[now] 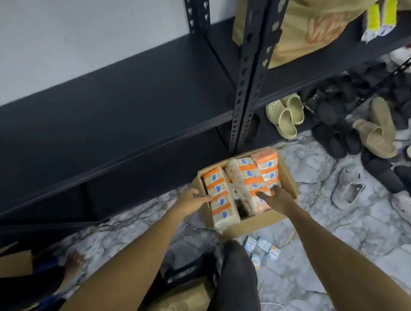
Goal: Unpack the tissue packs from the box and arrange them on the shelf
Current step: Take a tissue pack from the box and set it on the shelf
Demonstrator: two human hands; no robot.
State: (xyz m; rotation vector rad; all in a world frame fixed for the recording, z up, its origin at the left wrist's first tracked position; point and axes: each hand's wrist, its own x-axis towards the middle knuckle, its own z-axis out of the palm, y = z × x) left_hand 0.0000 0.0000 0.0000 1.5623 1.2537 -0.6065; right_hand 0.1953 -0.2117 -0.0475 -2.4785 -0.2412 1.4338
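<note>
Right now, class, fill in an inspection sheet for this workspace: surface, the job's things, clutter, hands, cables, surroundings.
Surface: marbled floor; dark shelf above it bare where visible.
Job's things: open cardboard box on the floor, holding orange-and-white tissue packs in rows.
Clutter: small packets on the floor near the box; many shoes at right.
Hands: left hand at the box's left edge, touching a pack; right hand reaches onto the packs, fingers extended.
Cables: thin white cord at bottom, faint.
Surroundings: pale wall; tan bag on the right shelf.
</note>
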